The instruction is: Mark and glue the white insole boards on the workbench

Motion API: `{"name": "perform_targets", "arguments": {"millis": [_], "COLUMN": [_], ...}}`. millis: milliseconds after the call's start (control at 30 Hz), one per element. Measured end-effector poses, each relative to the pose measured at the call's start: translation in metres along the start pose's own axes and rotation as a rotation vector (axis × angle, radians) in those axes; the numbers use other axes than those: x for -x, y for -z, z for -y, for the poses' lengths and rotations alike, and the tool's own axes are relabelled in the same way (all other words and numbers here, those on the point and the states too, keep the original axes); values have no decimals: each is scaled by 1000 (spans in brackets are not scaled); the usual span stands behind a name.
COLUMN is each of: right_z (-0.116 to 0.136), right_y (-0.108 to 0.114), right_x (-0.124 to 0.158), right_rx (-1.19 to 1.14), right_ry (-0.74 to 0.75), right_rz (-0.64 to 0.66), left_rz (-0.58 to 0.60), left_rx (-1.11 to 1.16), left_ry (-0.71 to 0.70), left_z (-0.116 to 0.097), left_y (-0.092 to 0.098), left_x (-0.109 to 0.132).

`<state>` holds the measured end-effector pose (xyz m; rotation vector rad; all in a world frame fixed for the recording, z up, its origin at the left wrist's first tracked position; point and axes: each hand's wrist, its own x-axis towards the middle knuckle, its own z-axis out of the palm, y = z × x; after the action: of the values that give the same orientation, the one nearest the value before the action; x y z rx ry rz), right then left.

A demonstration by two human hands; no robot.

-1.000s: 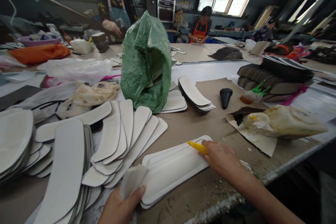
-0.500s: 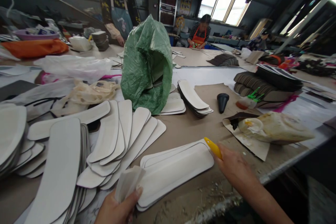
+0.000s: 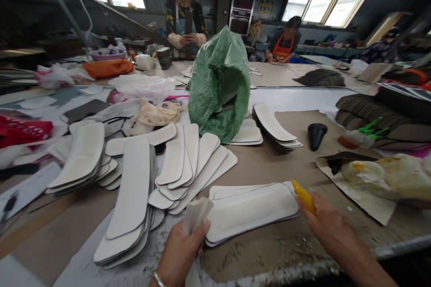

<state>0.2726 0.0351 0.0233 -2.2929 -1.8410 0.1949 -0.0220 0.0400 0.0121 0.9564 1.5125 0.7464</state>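
My left hand is closed on a folded white cloth at the near edge of the table, touching the left end of a small stack of long white padded pieces. At the right end of that stack my right hand grips a yellow tool, whose tip sticks up past my fingers. Fanned out to the left are several more white pieces.
A green woven bag stands open behind the stack, with more white pieces beside it. A black cone and a glue-stained bag on cardboard lie at the right. Across the table, one person stands and another sits in an orange apron.
The view has swung left, showing more of the table's left side. My right hand with the yellow tool slid off the stack's top to its right end. My left hand kept the cloth.
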Motion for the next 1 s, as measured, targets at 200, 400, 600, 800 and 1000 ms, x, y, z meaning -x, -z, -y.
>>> {"name": "perform_targets", "arguments": {"millis": [200,400,600,800,1000], "right_z": [7,11,20,19,20], "right_y": [2,7,20,21,24], "right_x": [2,6,0,4,8], "right_rx": [71,-60,-611,-857,-969], "right_ry": [37,49,-393,-514,-554], "right_rz": [77,-23,128,170,176], "left_rz": [16,45,-9,-65,28], "left_rx": [-106,-166,70,272,361], "left_ry": [-5,-23,-17,1,10], "left_z": [6,5,10,22,22], "left_y": [2,4,-2,8,19], "left_x": [-2,0,-3,-6,0]}}
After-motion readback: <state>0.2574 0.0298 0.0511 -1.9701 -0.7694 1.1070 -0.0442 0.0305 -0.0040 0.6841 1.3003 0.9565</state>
